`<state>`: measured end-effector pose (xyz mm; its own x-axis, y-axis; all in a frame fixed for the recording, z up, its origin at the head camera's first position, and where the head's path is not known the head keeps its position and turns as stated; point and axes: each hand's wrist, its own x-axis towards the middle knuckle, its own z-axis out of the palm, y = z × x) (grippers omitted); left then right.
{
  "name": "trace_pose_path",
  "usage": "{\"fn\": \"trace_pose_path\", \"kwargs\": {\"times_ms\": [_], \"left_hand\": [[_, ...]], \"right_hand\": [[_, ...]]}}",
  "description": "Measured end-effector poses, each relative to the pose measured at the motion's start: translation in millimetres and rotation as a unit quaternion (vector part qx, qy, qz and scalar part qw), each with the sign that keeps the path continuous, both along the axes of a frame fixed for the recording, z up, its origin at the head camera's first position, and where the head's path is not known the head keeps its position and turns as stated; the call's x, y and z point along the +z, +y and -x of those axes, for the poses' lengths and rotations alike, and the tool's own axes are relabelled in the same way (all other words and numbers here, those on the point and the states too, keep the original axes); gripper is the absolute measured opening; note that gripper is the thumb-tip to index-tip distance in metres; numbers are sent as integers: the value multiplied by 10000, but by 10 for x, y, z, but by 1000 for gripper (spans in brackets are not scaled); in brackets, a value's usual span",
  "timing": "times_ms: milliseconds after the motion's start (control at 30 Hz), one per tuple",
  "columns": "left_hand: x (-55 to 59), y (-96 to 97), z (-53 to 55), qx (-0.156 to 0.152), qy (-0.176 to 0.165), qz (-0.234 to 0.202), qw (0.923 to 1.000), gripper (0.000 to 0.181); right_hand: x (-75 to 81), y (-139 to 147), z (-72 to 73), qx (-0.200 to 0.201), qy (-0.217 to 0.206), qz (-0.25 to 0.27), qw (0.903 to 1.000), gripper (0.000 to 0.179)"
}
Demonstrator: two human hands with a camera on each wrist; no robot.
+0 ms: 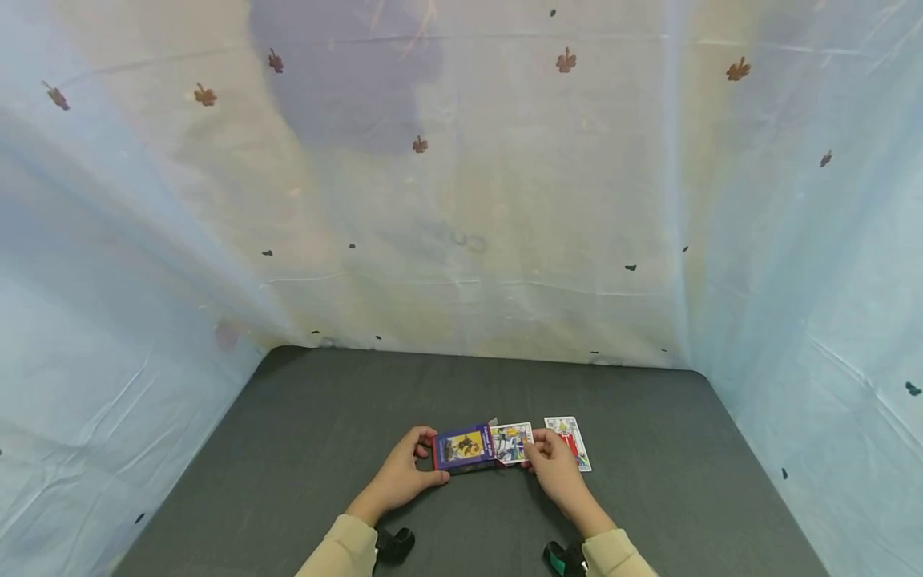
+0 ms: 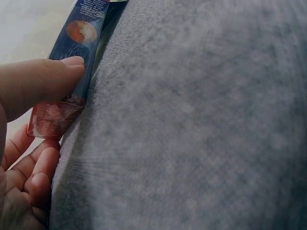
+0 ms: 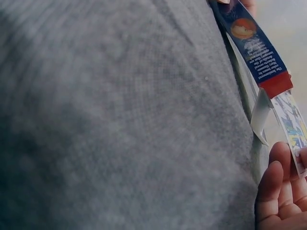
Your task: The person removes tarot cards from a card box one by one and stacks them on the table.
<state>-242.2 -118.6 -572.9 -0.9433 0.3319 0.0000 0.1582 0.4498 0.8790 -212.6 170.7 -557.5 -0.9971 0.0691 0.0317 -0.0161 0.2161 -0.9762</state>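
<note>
A blue and red card box (image 1: 464, 447) with a yellow picture lies on its side-to-side length in front of me. My left hand (image 1: 405, 473) grips its left end, the thumb (image 2: 72, 76) on the blue side. Out of the box's right end sticks an illustrated card (image 1: 510, 443), partly inside; whether it is one card or a stack I cannot tell. My right hand (image 1: 558, 469) pinches the outer end of that card. In the right wrist view, a white flap (image 3: 260, 117) hangs open at the box's mouth. Another card (image 1: 570, 441), red in its middle, lies just behind my right hand.
The dark grey table (image 1: 346, 401) spreads around the box. Pale patterned curtain sheets (image 1: 476, 200) enclose its back and sides. Black straps with hardware (image 1: 395, 546) sit at both wrists.
</note>
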Motion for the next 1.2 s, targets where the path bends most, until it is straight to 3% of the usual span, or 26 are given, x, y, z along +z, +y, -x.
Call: {"fn": "trace_pose_path", "kwargs": {"times_ms": [433,600,800,1100,1200], "left_hand": [[18,-1,-27,-25,-29,37,10000,74],[17,-5,-11,-19,-20,-8,10000,74],[9,-8,2,-17,-47,20,10000,75],[15,-14,0,-30,-105,-34,9999,74],[29,-15,2,-40,-120,-20,9999,73]], "right_hand": [[113,22,-35,-274,-14,508,9983,26],[304,5,-71,-154,-27,789,9968,26],[496,-10,-137,-97,-134,771,9969,29],[251,124,14,-1,-253,822,9963,33],[255,165,26,-62,-185,662,9976,33]]}}
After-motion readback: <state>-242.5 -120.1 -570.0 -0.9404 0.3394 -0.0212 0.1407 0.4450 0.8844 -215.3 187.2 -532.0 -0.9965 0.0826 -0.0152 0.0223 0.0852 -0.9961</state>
